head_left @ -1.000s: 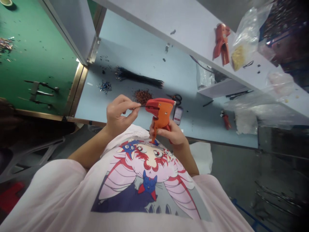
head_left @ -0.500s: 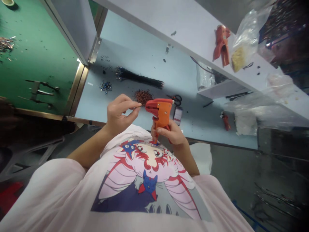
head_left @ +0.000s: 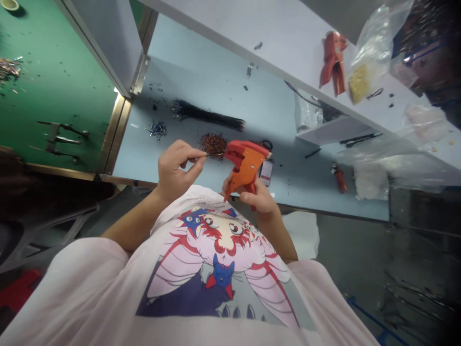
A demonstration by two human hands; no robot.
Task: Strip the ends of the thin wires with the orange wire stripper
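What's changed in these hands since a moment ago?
The right hand has tilted the orange-red wire stripper rightward, its nose now farther from the left hand, which still pinches a thin dark wire. The black wire bundle stayed put.

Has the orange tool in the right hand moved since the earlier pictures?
Yes, the orange tool has tilted, its head swinging right, away from the brown scrap pile.

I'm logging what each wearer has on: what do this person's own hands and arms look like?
The left hand and right hand are ungloved, with no ring, watch or bracelet visible. Both forearms are bare. The loose, pale pink fabric left sleeve and matching right sleeve are short, with no markings visible on them.
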